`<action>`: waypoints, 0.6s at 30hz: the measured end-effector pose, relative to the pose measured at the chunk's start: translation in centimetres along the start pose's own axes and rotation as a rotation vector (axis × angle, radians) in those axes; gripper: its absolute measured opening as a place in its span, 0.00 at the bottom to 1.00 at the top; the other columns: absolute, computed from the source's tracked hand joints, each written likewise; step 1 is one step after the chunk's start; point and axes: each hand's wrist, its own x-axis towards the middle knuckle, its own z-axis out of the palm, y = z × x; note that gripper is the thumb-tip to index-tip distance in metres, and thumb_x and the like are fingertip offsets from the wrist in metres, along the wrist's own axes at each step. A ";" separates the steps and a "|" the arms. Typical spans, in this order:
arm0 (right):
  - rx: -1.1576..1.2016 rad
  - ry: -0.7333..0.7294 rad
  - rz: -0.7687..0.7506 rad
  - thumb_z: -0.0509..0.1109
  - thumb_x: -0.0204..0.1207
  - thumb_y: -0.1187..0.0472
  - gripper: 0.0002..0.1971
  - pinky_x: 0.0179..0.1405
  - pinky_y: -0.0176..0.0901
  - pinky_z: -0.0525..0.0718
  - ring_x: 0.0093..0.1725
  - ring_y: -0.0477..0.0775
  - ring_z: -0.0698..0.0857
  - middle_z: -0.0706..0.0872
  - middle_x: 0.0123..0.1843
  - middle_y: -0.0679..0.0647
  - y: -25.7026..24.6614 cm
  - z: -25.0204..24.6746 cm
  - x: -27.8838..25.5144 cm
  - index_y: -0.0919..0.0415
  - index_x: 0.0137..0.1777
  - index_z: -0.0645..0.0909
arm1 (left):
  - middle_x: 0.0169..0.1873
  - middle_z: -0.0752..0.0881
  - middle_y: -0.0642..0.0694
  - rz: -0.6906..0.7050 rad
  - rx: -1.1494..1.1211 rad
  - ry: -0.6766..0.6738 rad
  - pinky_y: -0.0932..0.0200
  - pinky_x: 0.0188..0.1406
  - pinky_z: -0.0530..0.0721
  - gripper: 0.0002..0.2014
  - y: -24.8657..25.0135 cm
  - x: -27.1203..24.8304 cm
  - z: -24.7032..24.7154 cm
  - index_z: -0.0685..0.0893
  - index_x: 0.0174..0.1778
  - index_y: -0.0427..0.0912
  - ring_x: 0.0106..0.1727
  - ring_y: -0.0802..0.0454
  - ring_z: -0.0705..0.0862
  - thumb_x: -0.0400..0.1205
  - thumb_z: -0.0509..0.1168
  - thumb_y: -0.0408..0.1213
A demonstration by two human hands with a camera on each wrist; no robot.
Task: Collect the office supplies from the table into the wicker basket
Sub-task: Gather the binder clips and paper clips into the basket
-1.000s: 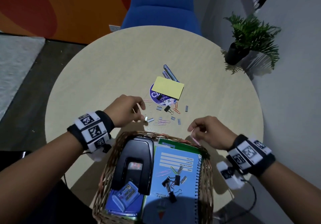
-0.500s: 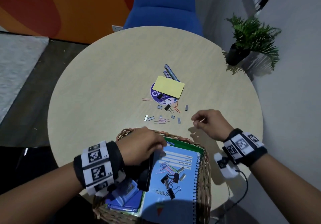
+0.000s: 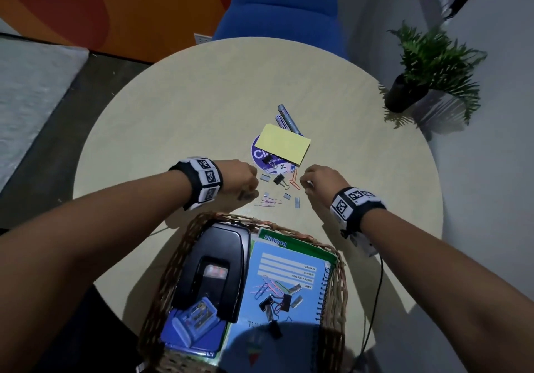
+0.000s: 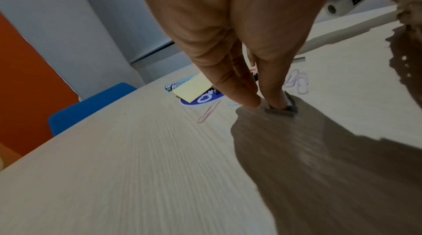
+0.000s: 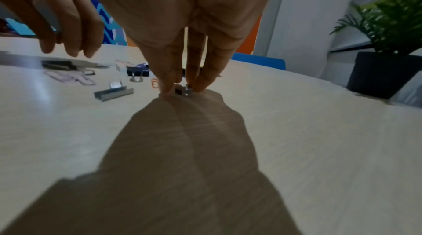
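The wicker basket (image 3: 179, 251) stands at the table's near edge, holding a black hole punch (image 3: 213, 265), a blue notebook (image 3: 306, 320) and several clips. Beyond it lie loose paper clips (image 3: 267, 202), staple strips (image 3: 297, 202), a black binder clip (image 3: 278, 180), a yellow sticky pad (image 3: 284, 144) and pens (image 3: 289, 118). My left hand (image 3: 255, 192) is down on the table, thumb and finger pinching a staple strip (image 4: 283, 111). My right hand (image 3: 303, 184) pinches another small staple strip (image 5: 182, 91) at the right of the pile.
The round table (image 3: 173, 112) has wide bare wood to the left and far side. A blue chair (image 3: 277, 5) stands behind it. A potted plant (image 3: 404, 95) sits beside the table's right edge. A cable hangs from my right wrist.
My left hand has come out of the basket and gone forward to the staples. My right hand has moved left and forward to the pile's right side.
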 end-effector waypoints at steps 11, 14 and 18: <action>0.206 0.161 0.090 0.68 0.73 0.68 0.10 0.51 0.50 0.83 0.51 0.63 0.84 0.86 0.54 0.60 0.5 1.8 -2.1 0.62 0.49 0.88 | 0.38 0.85 0.43 -0.012 -0.083 -0.007 0.55 0.42 0.83 0.14 -0.9 0.0 2.4 0.84 0.37 0.41 0.40 0.39 0.84 0.79 0.59 0.45; 0.374 0.174 0.168 0.68 0.71 0.69 0.10 0.52 0.51 0.85 0.49 0.61 0.86 0.87 0.52 0.60 0.0 0.2 -3.1 0.62 0.49 0.88 | 0.44 0.87 0.42 -0.101 -0.147 -0.033 0.50 0.50 0.84 0.15 -1.3 -0.6 0.6 0.83 0.42 0.44 0.47 0.38 0.85 0.78 0.55 0.48; 0.720 0.207 0.206 0.72 0.72 0.68 0.06 0.43 0.38 0.84 0.45 0.55 0.89 0.91 0.45 0.57 -1.1 -3.0 -5.7 0.60 0.46 0.89 | 0.52 0.88 0.41 -0.171 -0.257 0.096 0.50 0.52 0.83 0.09 -1.0 -3.0 -3.6 0.83 0.54 0.40 0.51 0.40 0.85 0.83 0.61 0.37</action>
